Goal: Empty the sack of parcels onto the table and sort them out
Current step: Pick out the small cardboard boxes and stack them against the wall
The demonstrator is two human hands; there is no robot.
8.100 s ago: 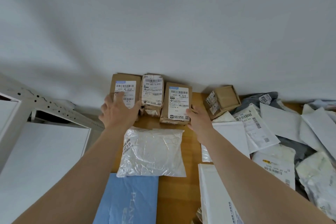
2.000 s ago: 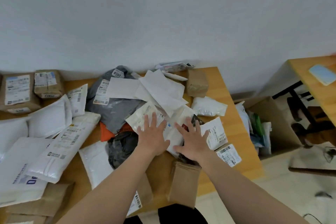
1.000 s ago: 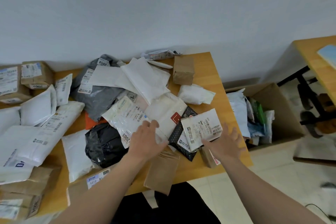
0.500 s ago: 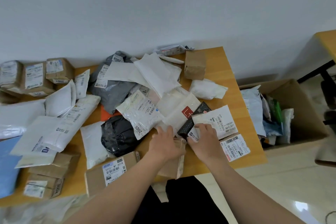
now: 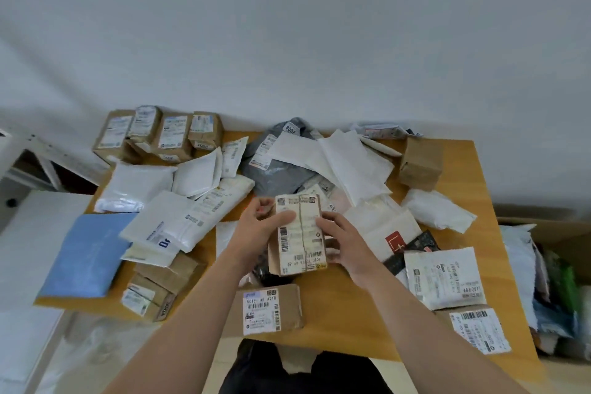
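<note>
I hold a small brown cardboard box (image 5: 300,235) with a white shipping label above the middle of the wooden table (image 5: 348,320). My left hand (image 5: 260,227) grips its left side, thumb across the label. My right hand (image 5: 343,241) grips its right side. Several brown boxes (image 5: 160,134) stand in a row at the table's back left. White padded mailers (image 5: 179,217) and a blue one (image 5: 86,253) lie at the left. A mixed heap with a grey bag (image 5: 278,176) and white bags (image 5: 351,166) covers the middle and right.
A labelled brown box (image 5: 268,310) lies at the near edge under my arms. Another brown box (image 5: 420,163) stands at the back right. An open carton (image 5: 556,285) full of bags sits on the floor to the right. A white shelf frame (image 5: 35,153) is at the left.
Both hands have lifted the brown labelled box off the table's near edge and turned its label up. My view has swung left, bringing the back-left boxes into sight.
</note>
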